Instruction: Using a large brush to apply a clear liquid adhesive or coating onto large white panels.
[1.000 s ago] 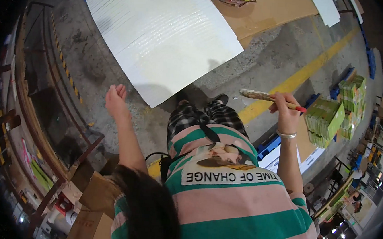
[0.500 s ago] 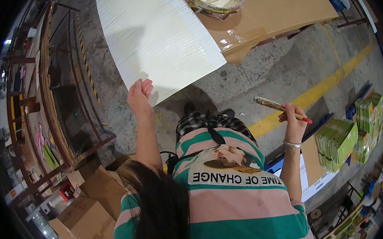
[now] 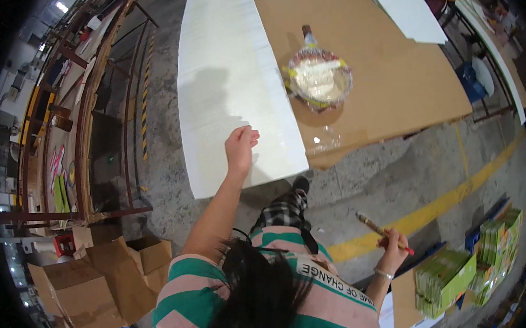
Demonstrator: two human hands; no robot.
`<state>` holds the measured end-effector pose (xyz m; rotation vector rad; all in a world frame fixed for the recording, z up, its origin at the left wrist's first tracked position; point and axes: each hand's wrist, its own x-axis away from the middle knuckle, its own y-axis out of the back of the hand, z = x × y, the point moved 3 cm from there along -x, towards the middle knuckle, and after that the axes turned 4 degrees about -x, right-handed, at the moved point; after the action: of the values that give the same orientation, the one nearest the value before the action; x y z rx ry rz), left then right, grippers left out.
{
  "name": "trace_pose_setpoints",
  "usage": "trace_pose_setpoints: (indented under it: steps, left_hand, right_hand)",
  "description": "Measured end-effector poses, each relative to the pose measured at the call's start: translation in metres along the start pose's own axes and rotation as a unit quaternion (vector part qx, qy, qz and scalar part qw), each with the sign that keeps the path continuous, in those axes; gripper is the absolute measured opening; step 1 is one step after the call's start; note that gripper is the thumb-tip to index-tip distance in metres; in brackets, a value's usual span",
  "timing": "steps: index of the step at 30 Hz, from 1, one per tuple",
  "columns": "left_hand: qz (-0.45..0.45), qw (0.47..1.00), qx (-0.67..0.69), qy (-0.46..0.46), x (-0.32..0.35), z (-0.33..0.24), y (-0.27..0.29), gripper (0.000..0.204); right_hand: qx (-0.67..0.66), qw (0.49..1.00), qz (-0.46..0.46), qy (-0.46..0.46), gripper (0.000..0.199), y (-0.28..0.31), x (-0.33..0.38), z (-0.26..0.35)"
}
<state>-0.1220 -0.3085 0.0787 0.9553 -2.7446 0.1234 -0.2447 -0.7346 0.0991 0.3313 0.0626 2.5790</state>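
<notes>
A long white sheet [image 3: 218, 100] with a ribbed, faintly glossy surface lies along the left part of the cardboard-covered table, its near end jutting past the cardboard. Over that near end is my left hand [image 3: 241, 147], fingers curled loosely together, with nothing visible in them; whether it touches the sheet I cannot tell. Away from the table, on the right, my right hand [image 3: 395, 246] grips a paintbrush [image 3: 370, 222] with a red handle tip, its bristles pointing left. Beside the sheet stands a plastic-wrapped bowl [image 3: 346, 87] of cream-coloured paste with a dark-tipped brush handle behind it.
Brown cardboard [image 3: 403, 82] covers the table, with white boards [image 3: 407, 15] at its far right. A metal rack [image 3: 98, 122] runs along the left. Open cartons [image 3: 83, 285] sit lower left, and green stacks [image 3: 444, 283] lower right. A yellow line [image 3: 418, 217] crosses the floor.
My view has shifted, bringing the whole bowl and more of the table into sight. My left hand has moved from the sheet's near left corner further over the sheet. The paintbrush stays in my right hand.
</notes>
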Motion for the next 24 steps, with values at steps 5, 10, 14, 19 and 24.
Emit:
trace_pose_setpoints:
  steps: [5, 10, 14, 19, 24]
  left_hand:
    - [0.034, 0.997, -0.047, -0.045, -0.068, -0.011, -0.072, 0.041]
    - [0.019, 0.991, -0.131, -0.033, -0.111, -0.033, -0.127, 0.061]
    - [0.105, 0.993, -0.035, -0.036, -0.154, 0.011, -0.131, 0.065]
    - [0.051, 0.998, -0.002, -0.048, -0.17, 0.043, -0.159, 0.055]
    - [0.087, 0.986, 0.028, 0.14, -0.108, 0.019, -0.148, 0.062]
  right_hand:
    - [-0.022, 0.998, -0.058, 0.004, 0.027, 0.019, -0.024, 0.014]
    - [0.0, 0.992, -0.12, 0.04, 0.027, 0.033, -0.054, 0.031]
    - [0.022, 0.989, -0.136, 0.047, 0.027, 0.029, -0.078, 0.044]
    - [0.021, 0.994, -0.102, 0.039, 0.022, 0.021, -0.11, 0.066]
    - [0.016, 1.0, -0.024, -0.005, 0.018, -0.022, -0.157, 0.073]
